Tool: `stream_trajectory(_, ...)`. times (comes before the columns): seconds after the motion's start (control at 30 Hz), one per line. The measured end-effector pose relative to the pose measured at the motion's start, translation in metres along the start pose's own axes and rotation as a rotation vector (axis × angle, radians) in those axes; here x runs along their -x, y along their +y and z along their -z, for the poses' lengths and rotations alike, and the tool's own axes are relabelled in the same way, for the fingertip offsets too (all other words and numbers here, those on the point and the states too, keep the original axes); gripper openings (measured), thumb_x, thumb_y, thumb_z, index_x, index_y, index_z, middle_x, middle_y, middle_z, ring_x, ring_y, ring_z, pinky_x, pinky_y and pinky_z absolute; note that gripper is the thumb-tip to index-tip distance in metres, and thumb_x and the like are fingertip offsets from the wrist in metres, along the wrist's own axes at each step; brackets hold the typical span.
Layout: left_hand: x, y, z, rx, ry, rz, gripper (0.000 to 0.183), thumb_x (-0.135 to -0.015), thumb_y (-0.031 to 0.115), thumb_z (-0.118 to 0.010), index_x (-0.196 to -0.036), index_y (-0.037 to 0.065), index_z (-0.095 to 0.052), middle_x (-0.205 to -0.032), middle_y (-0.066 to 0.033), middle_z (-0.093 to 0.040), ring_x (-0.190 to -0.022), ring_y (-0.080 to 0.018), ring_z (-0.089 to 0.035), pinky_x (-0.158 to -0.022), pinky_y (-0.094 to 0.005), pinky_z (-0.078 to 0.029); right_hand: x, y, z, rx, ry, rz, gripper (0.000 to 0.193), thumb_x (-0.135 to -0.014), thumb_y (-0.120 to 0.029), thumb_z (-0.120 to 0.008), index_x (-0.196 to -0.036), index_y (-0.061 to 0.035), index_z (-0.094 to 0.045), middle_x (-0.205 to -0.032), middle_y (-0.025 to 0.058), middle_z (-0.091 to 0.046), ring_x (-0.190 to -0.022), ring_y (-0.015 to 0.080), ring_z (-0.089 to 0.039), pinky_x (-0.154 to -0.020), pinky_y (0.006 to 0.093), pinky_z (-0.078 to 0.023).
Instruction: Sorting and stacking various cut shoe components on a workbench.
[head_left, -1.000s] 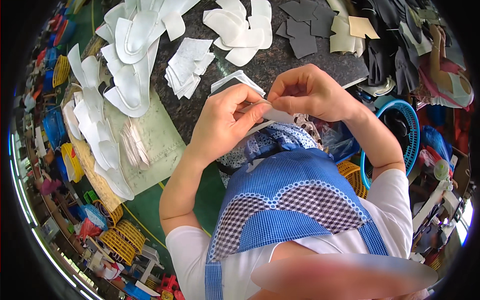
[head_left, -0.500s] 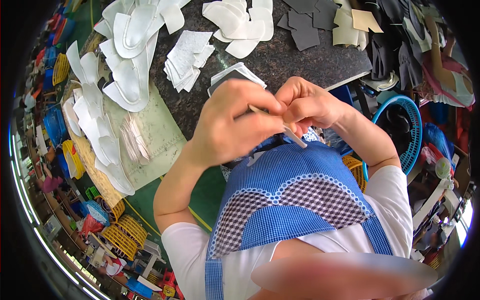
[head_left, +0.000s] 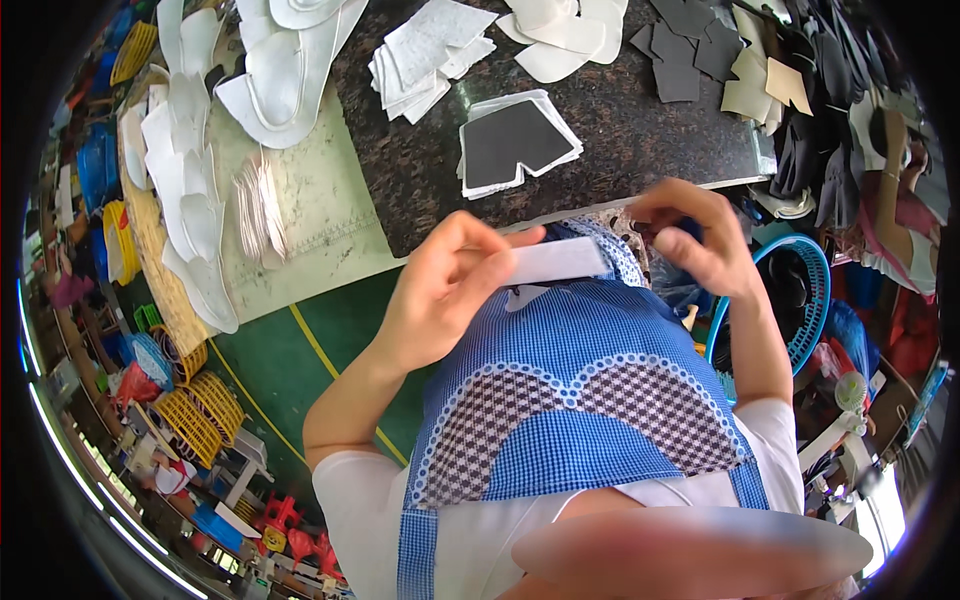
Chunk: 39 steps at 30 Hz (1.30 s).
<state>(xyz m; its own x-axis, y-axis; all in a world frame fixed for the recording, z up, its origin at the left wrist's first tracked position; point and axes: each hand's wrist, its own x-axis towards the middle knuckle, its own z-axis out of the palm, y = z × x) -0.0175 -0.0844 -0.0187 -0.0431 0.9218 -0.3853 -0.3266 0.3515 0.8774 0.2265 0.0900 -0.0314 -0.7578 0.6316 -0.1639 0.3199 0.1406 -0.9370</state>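
A flat, pale whitish strip (head_left: 562, 260) is pinched between the thumb and fingers of my left hand (head_left: 436, 292), in front of my blue checked apron. It points right, and its material is not clear. My right hand (head_left: 702, 240) is apart from the strip, to its right, with thumb and fingers spread and nothing in them; some blur shows at its fingertips. Beyond my hands, near the table's front edge, a dark grey notched piece (head_left: 518, 138) lies on a stack of white cut pieces (head_left: 477, 187).
The dark stone tabletop (head_left: 400, 190) also bears rough white pieces (head_left: 435, 50), smooth cream pieces (head_left: 565, 40) and black pieces (head_left: 678, 65). White curved shoe-shaped pieces (head_left: 280, 85) pile up at the left. A blue plastic basket (head_left: 822, 290) stands at the right. Another person (head_left: 900, 200) is beyond it.
My hands were together at the strip; now the right hand has let go and moved right. The left hand keeps the strip, turned flatter to view. The table looks shifted up and right.
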Motion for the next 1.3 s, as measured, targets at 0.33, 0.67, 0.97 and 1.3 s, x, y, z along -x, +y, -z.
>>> stream_trajectory(0.33, -0.05, 0.014, 0.017, -0.426, 0.358, -0.372, 0.024, -0.093, 0.013, -0.073, -0.107, 0.0, -0.058, -0.085, -0.0062, -0.068, -0.072, -0.0116, -0.065, -0.067, -0.0261, -0.055, -0.087, -0.042, -0.019, 0.0, -0.29, -0.14, 0.04, -0.099, -0.032, -0.066, -0.076, 0.0008, -0.06, -0.057, 0.0031, -0.059, -0.05, 0.0088, -0.059, -0.045, 0.026, -0.047)
stream_trajectory(0.67, -0.079, -0.009, 0.035, -0.331, 0.329, -0.146, 0.023, -0.092, 0.011, -0.073, -0.106, -0.001, -0.06, -0.078, -0.0059, -0.067, -0.064, -0.0088, -0.064, -0.058, -0.0257, -0.057, -0.109, -0.022, -0.028, 0.195, -0.254, -0.26, 0.044, -0.097, -0.029, -0.067, -0.068, 0.0006, -0.053, -0.058, 0.0067, -0.061, -0.052, 0.0115, -0.063, -0.047, 0.0282, -0.051)
stream_trajectory(0.97, -0.077, 0.003, 0.04, -1.077, 0.485, -0.202, 0.034, -0.083, 0.024, -0.082, -0.09, 0.006, -0.054, -0.061, -0.0047, -0.061, -0.052, -0.0142, -0.062, -0.048, -0.03, -0.047, -0.114, -0.012, -0.034, 0.89, -0.134, 0.171, 0.056, -0.093, -0.047, -0.069, -0.063, -0.0027, -0.052, -0.051, 0.005, -0.05, -0.047, 0.0198, -0.054, -0.047, 0.0345, -0.041)
stream_trajectory(1.3, -0.091, 0.008, 0.089, -1.182, 0.635, -0.799, 0.008, -0.089, 0.012, -0.069, -0.087, 0.006, -0.065, -0.092, -0.0071, -0.068, -0.083, -0.0279, -0.065, -0.073, -0.0372, -0.053, -0.206, -0.057, -0.043, 0.628, -0.032, 1.095, 0.012, -0.093, -0.009, -0.065, -0.101, 0.0006, -0.066, -0.09, 0.0135, -0.069, -0.078, 0.0264, -0.069, -0.067, 0.0333, -0.054)
